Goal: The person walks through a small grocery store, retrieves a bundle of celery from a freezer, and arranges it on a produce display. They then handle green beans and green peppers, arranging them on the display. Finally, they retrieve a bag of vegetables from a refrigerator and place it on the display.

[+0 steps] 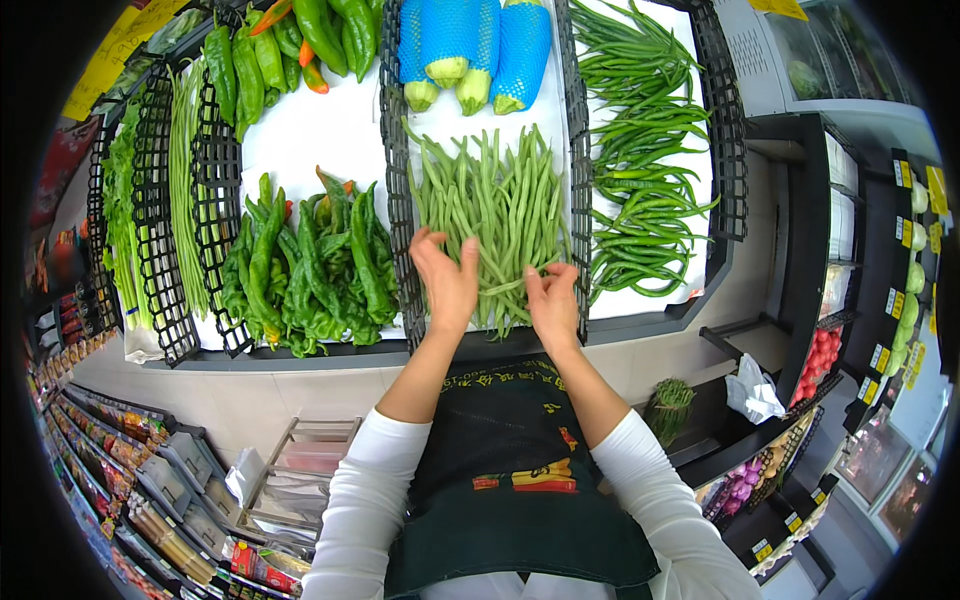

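A heap of green beans [495, 187] lies on white lining between two black plastic dividers. My left hand [445, 281] rests at the heap's lower left edge, thumb and fingers apart. At the lower right of the beans is my right hand [553, 300], its thumb and fingertips bent close together around bean ends; whether it grips any is unclear. A few beans lie crosswise between the hands. Above the heap are pale green squashes in blue foam netting [450, 37].
Wrinkled green peppers [315, 262] lie left of the divider [397, 187]. Long thin green chillies [645, 180] fill the section on the right, beside another black divider [581, 150]. The display's dark front edge [637, 326] runs before me. Shelves with packets [150, 480] stand lower left.
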Demonstrator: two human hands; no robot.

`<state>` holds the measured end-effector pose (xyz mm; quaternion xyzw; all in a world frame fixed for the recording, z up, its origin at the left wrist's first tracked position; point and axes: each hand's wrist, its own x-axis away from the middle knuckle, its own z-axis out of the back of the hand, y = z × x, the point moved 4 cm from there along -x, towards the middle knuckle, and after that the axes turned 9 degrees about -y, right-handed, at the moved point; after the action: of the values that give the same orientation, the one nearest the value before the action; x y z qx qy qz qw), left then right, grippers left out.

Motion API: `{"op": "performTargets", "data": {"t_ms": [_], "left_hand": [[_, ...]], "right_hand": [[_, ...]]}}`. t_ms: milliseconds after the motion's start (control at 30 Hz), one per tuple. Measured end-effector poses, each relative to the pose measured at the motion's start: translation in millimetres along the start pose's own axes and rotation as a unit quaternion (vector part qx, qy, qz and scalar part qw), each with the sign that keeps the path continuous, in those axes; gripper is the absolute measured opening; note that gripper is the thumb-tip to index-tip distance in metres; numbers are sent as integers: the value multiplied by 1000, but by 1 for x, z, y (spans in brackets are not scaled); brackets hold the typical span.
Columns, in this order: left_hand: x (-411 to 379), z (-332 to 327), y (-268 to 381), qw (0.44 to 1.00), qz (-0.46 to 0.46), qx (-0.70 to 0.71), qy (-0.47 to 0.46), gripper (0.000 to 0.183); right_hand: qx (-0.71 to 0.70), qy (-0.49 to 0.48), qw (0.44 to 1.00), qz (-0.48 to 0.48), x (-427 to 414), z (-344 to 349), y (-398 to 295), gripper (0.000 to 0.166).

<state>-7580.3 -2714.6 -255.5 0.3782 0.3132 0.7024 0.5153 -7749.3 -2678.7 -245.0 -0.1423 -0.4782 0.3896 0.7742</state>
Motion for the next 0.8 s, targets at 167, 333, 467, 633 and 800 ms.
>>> {"op": "performTargets", "data": {"t_ms": [167,333,467,633,800], "left_hand": [[-2,-9,-1,986,-34,-151,-56,21],[8,15,-10,998,-9,-26,-48,14],[6,23,11,992,-73,-96,-36,14],[-15,31,29,985,-11,-160,-70,17],[-20,14,7,964,96,-212,-129,32]], "right_hand": [[-164,73,979,92,-12,-23,-2,34],[-128,89,957,246,8,7,-47,29],[-1,101,950,296,0,16,-59,28],[182,133,926,304,2,3,-59,22],[322,-47,930,171,-23,-44,-72,27]]}}
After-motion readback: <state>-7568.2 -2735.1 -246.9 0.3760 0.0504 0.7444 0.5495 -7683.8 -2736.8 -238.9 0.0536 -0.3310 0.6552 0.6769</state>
